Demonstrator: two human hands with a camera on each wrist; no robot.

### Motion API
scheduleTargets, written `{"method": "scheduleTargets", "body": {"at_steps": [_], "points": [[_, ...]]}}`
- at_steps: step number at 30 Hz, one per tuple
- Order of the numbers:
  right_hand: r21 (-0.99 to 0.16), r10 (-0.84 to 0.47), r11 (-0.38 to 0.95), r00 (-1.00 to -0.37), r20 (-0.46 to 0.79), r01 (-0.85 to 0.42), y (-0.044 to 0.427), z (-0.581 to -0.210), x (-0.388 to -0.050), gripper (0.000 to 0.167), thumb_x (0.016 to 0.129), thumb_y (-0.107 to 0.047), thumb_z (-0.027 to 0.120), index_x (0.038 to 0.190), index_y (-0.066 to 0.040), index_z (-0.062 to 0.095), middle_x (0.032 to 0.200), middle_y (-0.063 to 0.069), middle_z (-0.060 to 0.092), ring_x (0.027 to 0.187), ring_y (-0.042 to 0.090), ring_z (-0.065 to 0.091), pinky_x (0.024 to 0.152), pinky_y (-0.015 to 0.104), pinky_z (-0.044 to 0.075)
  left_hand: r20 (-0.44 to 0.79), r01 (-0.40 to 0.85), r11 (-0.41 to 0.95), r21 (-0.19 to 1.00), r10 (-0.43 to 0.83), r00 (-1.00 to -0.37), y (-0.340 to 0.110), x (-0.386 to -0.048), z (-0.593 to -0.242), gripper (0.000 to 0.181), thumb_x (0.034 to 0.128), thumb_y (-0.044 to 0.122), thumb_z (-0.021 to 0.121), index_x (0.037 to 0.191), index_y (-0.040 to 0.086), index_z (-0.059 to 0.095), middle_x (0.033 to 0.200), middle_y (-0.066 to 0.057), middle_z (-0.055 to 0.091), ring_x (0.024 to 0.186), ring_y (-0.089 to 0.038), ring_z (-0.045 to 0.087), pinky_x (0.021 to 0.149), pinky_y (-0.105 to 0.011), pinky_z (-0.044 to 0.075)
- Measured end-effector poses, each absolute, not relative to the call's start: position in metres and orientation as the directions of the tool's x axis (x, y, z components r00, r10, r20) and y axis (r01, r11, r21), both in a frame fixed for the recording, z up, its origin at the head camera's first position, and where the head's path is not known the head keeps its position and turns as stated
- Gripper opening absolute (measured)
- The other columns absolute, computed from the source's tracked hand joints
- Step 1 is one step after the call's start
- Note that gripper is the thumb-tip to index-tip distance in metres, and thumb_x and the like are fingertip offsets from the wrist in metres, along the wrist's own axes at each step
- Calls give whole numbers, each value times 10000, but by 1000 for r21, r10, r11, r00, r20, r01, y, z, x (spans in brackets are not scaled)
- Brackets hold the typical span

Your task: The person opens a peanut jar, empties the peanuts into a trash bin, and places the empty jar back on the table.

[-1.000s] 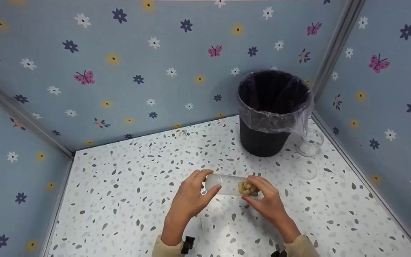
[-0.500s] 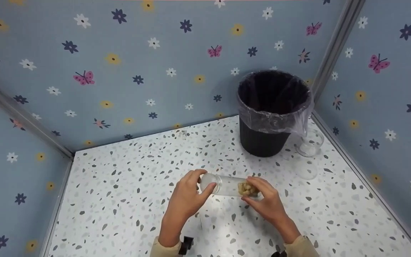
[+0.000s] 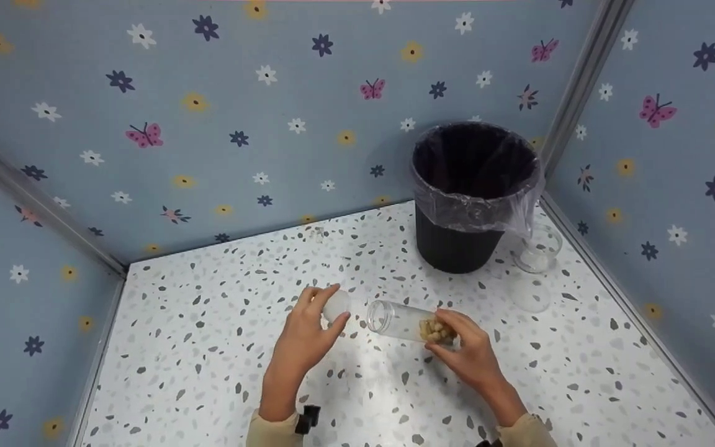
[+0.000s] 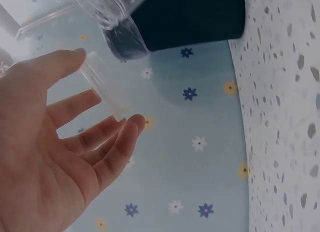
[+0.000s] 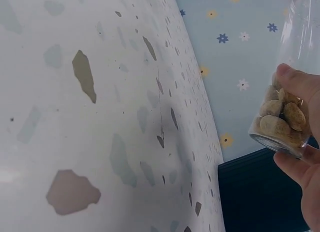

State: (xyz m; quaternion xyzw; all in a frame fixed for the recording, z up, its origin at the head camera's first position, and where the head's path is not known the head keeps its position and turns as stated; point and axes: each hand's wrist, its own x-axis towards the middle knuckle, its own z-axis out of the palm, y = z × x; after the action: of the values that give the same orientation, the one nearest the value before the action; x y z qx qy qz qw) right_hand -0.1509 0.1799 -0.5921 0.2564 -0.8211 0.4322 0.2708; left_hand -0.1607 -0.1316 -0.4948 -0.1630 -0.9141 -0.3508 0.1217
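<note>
In the head view my left hand point(image 3: 298, 344) pinches a translucent round lid point(image 3: 337, 306) between thumb and fingers, just left of the jar's open mouth. The left wrist view shows this lid point(image 4: 104, 87) edge-on at the fingertips. My right hand point(image 3: 474, 355) grips a clear jar point(image 3: 400, 321) by its base end. The jar lies tilted nearly sideways, mouth toward the left hand. Tan pebbles point(image 5: 275, 119) are gathered at its bottom, partly covered by the right fingers. A gap separates lid and jar.
A black bin point(image 3: 458, 249) with a clear plastic liner point(image 3: 475, 212) stands at the back right. Beside it sits a clear glass-like vessel point(image 3: 537, 249), with a faint clear disc point(image 3: 531, 295) in front. Patterned wall panels point(image 3: 295, 161) border the speckled tabletop point(image 3: 208, 347).
The left hand has drawn the lid off the jar and moved it left, exposing the threaded mouth. The right hand and jar have shifted only slightly right.
</note>
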Motion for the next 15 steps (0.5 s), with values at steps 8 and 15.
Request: {"method": "scheduleTargets", "body": {"at_steps": [8, 15], "points": [[-588, -170, 482, -728, 664, -650, 186, -595, -149, 657, 607, -35, 915, 1203, 15, 644, 1164, 106, 651, 1011, 238, 629, 903, 200, 480, 180, 266, 773, 576, 198, -963, -167, -188, -519, 515, 876, 191, 740, 1350, 66, 580, 1167, -144, 544, 959, -282, 587, 796, -422, 513], [-586, -167, 505, -738, 654, -634, 191, -600, -150, 649, 619, -56, 914, 1206, 10, 645, 1170, 113, 654, 1027, 255, 634, 936, 198, 460, 73, 140, 803, 579, 120, -990, -201, -211, -549, 513, 864, 165, 743, 1336, 46, 581, 1210, -170, 536, 1083, -329, 563, 907, -476, 480]]}}
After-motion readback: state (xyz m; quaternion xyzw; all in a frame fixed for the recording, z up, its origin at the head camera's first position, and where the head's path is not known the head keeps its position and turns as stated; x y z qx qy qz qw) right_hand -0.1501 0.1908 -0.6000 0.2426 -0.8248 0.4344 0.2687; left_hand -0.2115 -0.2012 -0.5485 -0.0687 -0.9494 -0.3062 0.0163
